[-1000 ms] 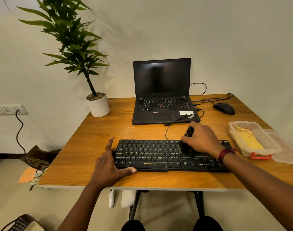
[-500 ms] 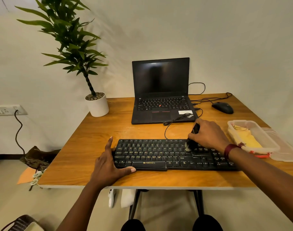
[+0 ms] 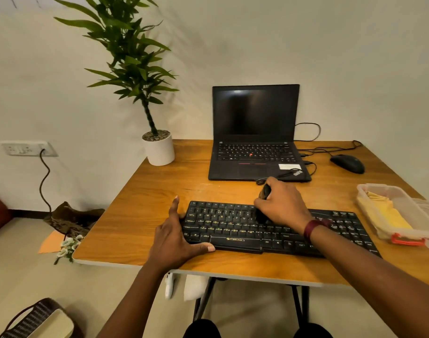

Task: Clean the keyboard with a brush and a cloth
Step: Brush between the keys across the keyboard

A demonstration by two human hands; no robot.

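- A wooden table (image 3: 160, 191) with a pale edge band and dark metal legs stands against a plain off-white wall (image 3: 355, 57). The floor (image 3: 25, 276) is light, and a wall socket (image 3: 25, 148) on the left has a black cord plugged into it.
- At the table's far left corner, a leafy green plant (image 3: 128, 57) rises from a smooth white cylindrical pot (image 3: 159, 152). An open black laptop (image 3: 255, 132) with a dark screen sits at the back centre. A rounded black mouse (image 3: 347, 163) lies to its right, with thin black cables looping nearby.
- A clear, rounded-corner plastic container (image 3: 369, 189) with an orange-red clasp sits at the right edge, holding a folded yellow cloth (image 3: 389, 213). A translucent lid (image 3: 428, 208) lies just beside it.
- The black keyboard (image 3: 233, 228), flat and rectangular with pale yellow lettering, lies across the near centre of the table, parallel to its front edge.
- The left hand (image 3: 174, 240) lies released at the keyboard's left end, with the fingers straight and pointing away. The thumb stretches along the keyboard's front edge.
- The right hand (image 3: 281, 206), a maroon band (image 3: 311, 229) at its wrist, is curled round a small dark brush (image 3: 266, 191) and grasps it. The handle tip shows above the knuckles toward the laptop, and the lower end is down on the upper key rows near the keyboard's middle. The hand largely hides the bristles.
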